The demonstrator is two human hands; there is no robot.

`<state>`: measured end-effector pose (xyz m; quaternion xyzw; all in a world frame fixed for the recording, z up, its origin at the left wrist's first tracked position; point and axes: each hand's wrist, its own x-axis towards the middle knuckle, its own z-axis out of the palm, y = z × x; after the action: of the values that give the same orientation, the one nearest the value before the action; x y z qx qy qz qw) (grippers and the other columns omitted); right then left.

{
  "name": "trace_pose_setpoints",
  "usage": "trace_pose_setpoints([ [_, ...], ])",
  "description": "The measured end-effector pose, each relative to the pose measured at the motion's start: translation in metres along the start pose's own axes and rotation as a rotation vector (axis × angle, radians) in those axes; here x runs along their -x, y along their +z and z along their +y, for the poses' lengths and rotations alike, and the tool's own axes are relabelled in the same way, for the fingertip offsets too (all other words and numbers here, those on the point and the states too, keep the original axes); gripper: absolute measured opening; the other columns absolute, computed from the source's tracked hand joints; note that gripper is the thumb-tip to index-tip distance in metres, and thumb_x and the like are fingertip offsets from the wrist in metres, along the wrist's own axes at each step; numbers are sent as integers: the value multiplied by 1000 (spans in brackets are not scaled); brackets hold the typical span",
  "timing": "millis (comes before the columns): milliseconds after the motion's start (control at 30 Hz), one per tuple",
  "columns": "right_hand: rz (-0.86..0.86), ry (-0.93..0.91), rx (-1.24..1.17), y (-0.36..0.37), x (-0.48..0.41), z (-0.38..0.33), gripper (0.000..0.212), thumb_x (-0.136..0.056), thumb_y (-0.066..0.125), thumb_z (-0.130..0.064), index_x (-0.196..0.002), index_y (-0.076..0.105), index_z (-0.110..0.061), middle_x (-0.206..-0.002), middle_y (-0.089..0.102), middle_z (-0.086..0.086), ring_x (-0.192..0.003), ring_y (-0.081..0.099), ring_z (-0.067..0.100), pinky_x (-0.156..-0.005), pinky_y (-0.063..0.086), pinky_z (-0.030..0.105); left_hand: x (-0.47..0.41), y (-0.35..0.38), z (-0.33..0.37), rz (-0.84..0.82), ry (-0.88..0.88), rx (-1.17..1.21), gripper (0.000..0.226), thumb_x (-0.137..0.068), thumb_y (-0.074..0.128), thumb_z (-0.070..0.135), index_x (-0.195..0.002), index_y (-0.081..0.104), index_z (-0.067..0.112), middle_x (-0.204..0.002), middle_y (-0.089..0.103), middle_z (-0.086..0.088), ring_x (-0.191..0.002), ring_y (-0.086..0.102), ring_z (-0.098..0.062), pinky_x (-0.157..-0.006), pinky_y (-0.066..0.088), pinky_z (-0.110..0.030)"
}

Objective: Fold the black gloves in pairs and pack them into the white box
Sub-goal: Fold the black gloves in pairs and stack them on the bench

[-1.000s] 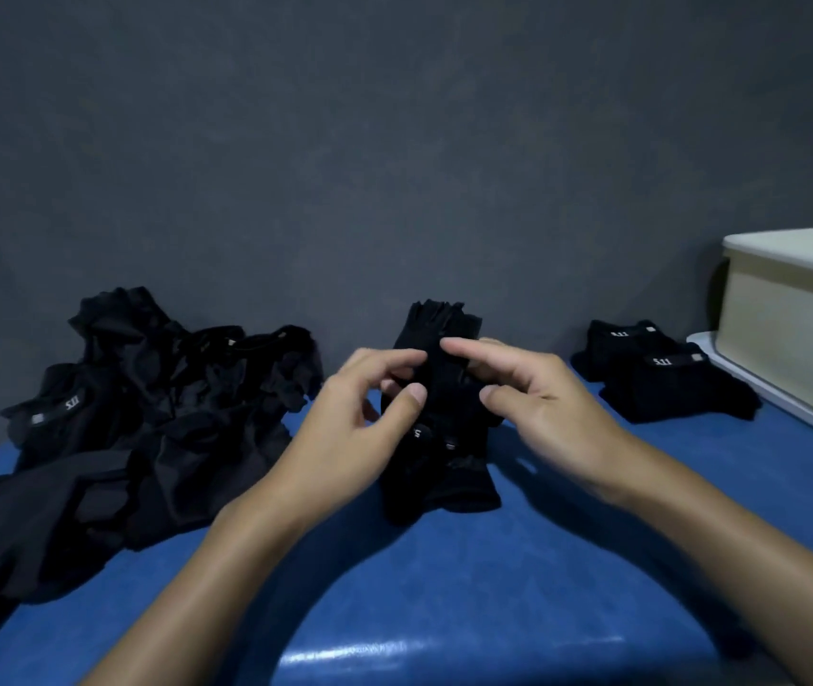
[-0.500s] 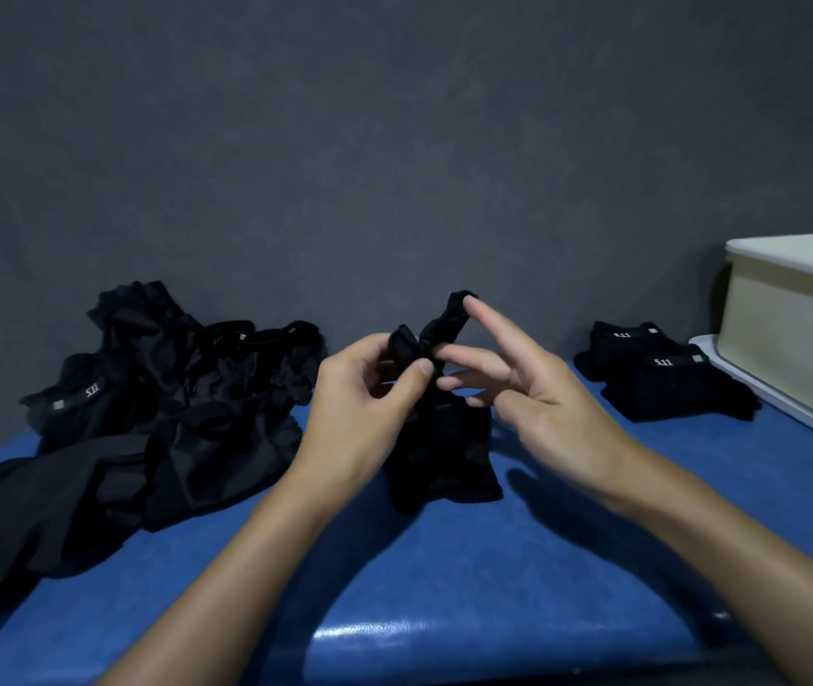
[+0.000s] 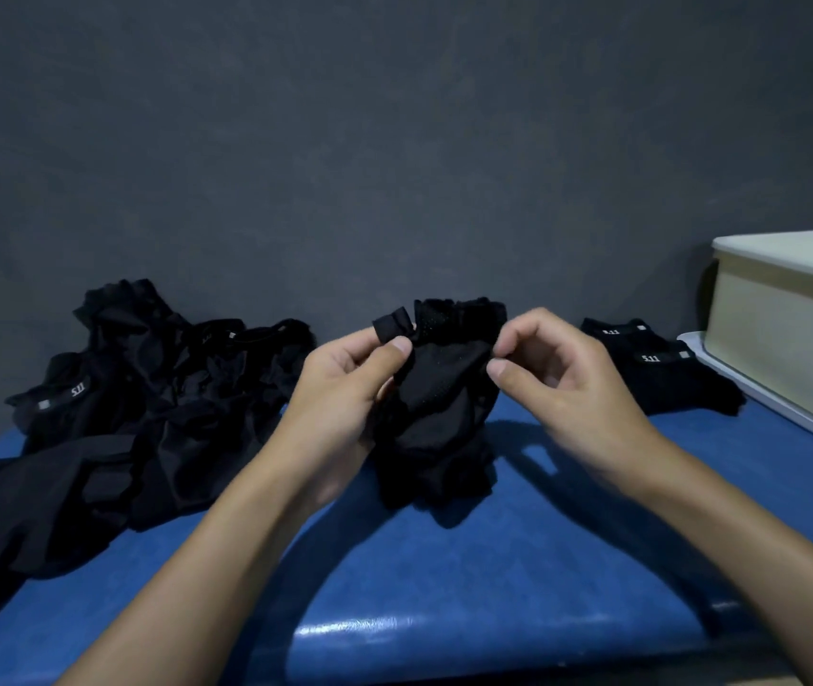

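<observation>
Blue surface bearing black gloves meets a dark grey wall.

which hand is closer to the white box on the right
Right. The right hand pinches the right edge of the black gloves, on the side toward the white box; the left hand grips their left edge, farther from it.

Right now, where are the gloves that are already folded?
In the head view, the folded gloves lie on the right side of the blue table, between the right hand and the white box.
</observation>
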<state>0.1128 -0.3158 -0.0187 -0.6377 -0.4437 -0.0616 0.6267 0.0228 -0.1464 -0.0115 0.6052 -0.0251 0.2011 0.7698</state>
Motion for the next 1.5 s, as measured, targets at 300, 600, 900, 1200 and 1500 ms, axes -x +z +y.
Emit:
trace_pose_setpoints([
  [300,39,151,73,-27,19,3,41,-87,62,7,-118,62,-19,-115,66,-7,-103,66,7,-91,52,26,1,9,-15,-98,-175,-164,43,-93,64,9,-128,51,29,-92,67,-22,-78,66,-24,-74,59,-43],
  [600,64,371,180,-58,39,23,49,-87,62,8,-122,50,-25,-111,64,-11,-79,70,0,-68,54,15,-11,38,-49,-94,-8,-539,22,-94,63,5,-102,69,24,-95,74,-4,-79,66,-9,-76,57,-33],
  [900,-180,532,726,-71,59,38,40,-92,53,-47,-130,50,-35,-121,59,-11,-120,50,14,-106,37,44,1,6,-61,-310,68,-1472,43,-101,40,48,-143,44,37,-146,42,20,-138,36,-5,-116,25,-39],
  [1200,-186,389,621,-81,73,32,41,-81,61,-55,-119,55,-40,-119,43,-23,-117,45,3,-105,37,33,-4,5,-60,-276,222,-1407,48,-97,45,46,-142,49,28,-142,49,16,-132,43,-6,-114,32,-32],
  [1500,-232,243,648,-84,89,30,19,-80,76,-19,-90,63,-29,-98,57,-13,-93,58,8,-85,48,31,-1,31,-73,-441,258,-1471,49,-101,38,50,-147,42,34,-151,41,21,-140,29,6,-121,11,-29],
])
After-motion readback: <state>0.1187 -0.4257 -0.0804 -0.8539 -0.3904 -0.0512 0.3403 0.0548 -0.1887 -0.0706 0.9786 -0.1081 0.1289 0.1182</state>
